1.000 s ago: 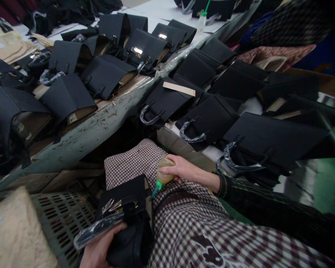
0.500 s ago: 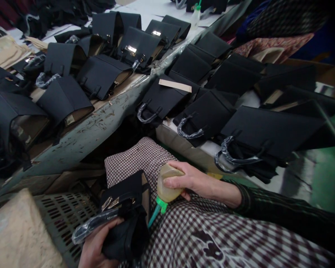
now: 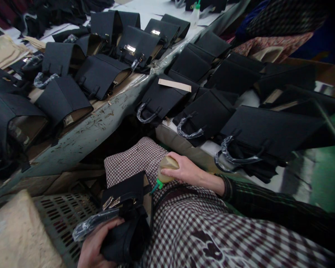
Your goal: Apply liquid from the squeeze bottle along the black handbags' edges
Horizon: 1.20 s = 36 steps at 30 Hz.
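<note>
We look down along a long bench (image 3: 80, 137) with a scuffed, pale green edge, its top crowded with rows of black handbags (image 3: 100, 76). More black handbags (image 3: 203, 115) lie on white padding to our right, their handles sheathed in clear plastic, and a strip of cardboard (image 3: 174, 85) rests on one of them. Low on the left sits a grey perforated plastic crate (image 3: 64, 219), and a brown-and-white checked apron (image 3: 190, 227) covers our lap.

Against the apron is the black handbag we are holding (image 3: 125, 193), tilted on its side, with a gold-toned clasp (image 3: 108, 203) and a plastic-wrapped handle (image 3: 93, 223). Our left hand (image 3: 99, 247) is closed around its lower end. Our right hand (image 3: 184, 172), coming from a dark striped sleeve (image 3: 254, 201), is wrapped firmly around a squeeze bottle (image 3: 167, 169) of amber liquid. Its green nozzle (image 3: 158, 185) points down and left, just beside the bag's edge.

In our judgement, a hard squeeze at this tilt could drip liquid onto the apron or the bag's black surface. The slick plastic wrap could also let the bag slip from our left hand toward the crate.
</note>
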{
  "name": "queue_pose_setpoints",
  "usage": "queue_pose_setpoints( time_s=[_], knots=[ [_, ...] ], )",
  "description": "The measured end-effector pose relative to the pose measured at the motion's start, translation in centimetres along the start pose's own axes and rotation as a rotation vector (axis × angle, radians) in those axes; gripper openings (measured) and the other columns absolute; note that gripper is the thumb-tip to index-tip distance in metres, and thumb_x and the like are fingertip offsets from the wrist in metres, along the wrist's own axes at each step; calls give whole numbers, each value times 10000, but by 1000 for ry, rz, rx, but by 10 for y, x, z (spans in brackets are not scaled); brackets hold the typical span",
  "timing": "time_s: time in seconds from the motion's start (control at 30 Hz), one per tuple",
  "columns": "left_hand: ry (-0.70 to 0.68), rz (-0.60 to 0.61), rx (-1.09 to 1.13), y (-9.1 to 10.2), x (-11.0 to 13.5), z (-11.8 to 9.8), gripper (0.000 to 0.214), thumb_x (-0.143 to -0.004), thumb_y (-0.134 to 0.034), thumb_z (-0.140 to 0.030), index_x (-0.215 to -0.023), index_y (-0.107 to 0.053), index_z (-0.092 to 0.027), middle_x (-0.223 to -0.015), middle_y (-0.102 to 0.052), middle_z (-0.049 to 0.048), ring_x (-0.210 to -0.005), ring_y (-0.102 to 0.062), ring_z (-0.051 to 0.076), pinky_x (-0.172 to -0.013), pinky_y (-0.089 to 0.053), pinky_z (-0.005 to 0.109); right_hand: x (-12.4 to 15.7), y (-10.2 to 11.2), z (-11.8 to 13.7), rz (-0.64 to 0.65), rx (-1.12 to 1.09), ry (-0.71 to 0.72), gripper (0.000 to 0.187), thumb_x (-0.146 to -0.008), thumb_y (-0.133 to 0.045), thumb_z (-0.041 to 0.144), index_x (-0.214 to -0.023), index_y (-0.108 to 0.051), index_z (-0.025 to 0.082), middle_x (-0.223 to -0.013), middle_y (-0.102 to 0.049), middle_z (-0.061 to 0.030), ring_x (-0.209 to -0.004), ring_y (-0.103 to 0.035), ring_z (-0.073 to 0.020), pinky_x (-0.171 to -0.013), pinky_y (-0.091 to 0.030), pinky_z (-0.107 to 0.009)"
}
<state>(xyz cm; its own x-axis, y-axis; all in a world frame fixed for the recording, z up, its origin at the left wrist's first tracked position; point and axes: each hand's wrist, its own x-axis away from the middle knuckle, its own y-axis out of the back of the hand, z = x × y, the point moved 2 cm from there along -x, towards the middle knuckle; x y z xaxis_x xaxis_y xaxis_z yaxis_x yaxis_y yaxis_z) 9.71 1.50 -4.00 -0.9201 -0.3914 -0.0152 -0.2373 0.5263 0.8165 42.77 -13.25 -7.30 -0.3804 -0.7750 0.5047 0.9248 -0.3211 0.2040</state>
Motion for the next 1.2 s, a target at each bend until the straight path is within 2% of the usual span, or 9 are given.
queue_pose_setpoints(
  time_s=[0.23, 0.4, 0.47, 0.53, 0.67, 0.8, 0.93, 1.07, 1.2],
  knots=[
    [106, -19, 62, 6, -2, -5, 225, -823, -748, -354, -1020, -778, -247, -982, -830, 33, -875, -800, 229, -868, -633, 261, 27, -5, 8, 186, -217, -6, 397, -852, -732, 497, -1042, -561, 194, -800, -593, 26, -530, -531, -103, -399, -463, -204],
    [128, -16, 74, 4, 3, 2, 268, -797, -777, -314, -1059, -767, -259, -1010, -826, 2, -907, -795, 198, -875, -613, 212, 51, -6, 14, 217, -275, 73, 480, -854, -744, 556, -1124, -565, 202, -877, -614, 5, -641, -573, -135, -476, -488, -219],
    [134, 7, 69, 3, 6, 7, 290, -792, -787, -303, -1078, -759, -267, -1027, -822, -9, -924, -792, 183, -877, -602, 192, 57, -3, 22, 175, -173, 253, 504, -834, -783, 523, -1157, -569, 200, -966, -636, -23, -781, -608, -167, -617, -533, -258],
    [143, 40, 59, 1, 8, 10, 302, -781, -799, -309, -1077, -762, -266, -1032, -820, 1, -934, -790, 193, -884, -604, 207, 59, 1, 33, 152, -40, 532, 547, -802, -829, 482, -1186, -570, 190, -1042, -644, -55, -888, -616, -193, -746, -543, -302],
    [168, 57, 62, 0, 4, 8, 319, -739, -826, -310, -1050, -769, -264, -1013, -819, 10, -924, -790, 211, -847, -617, 218, 52, 4, 52, 228, 66, 1080, 594, -833, -792, 460, -1275, -533, 160, -1052, -664, -101, -915, -627, -213, -783, -548, -331],
    [192, 39, 159, 4, -4, 0, 314, -711, -807, -239, -1020, -763, -270, -949, -820, -27, -845, -788, 180, -805, -605, 174, 40, 3, 59, 298, 39, 1298, 610, -902, -692, 482, -1355, -489, 127, -1100, -672, -155, -1000, -646, -251, -858, -568, -384],
    [305, 1, 249, 10, -7, -3, 306, -696, -791, -204, -995, -774, -271, -919, -816, -42, -826, -781, 162, -780, -590, 147, 40, 3, 53, 181, -6, 1194, 646, -857, -757, 501, -1345, -513, 155, -1082, -659, -124, -957, -637, -239, -824, -558, -368],
    [387, -3, 287, 12, -5, -1, 275, -709, -810, -272, -981, -783, -246, -917, -818, -15, -816, -777, 175, -759, -598, 167, 47, 3, 35, 51, -123, 857, 614, -813, -838, 430, -1312, -543, 228, -1142, -617, -79, -1008, -613, -226, -859, -536, -351],
    [405, 26, 312, 8, -1, 2, 282, -694, -812, -282, -974, -793, -243, -922, -818, 1, -832, -774, 196, -774, -605, 198, 50, -3, 19, -18, -405, 526, 524, -832, -814, 436, -1264, -568, 267, -1098, -623, -37, -933, -614, -196, -767, -536, -286]
  ],
)
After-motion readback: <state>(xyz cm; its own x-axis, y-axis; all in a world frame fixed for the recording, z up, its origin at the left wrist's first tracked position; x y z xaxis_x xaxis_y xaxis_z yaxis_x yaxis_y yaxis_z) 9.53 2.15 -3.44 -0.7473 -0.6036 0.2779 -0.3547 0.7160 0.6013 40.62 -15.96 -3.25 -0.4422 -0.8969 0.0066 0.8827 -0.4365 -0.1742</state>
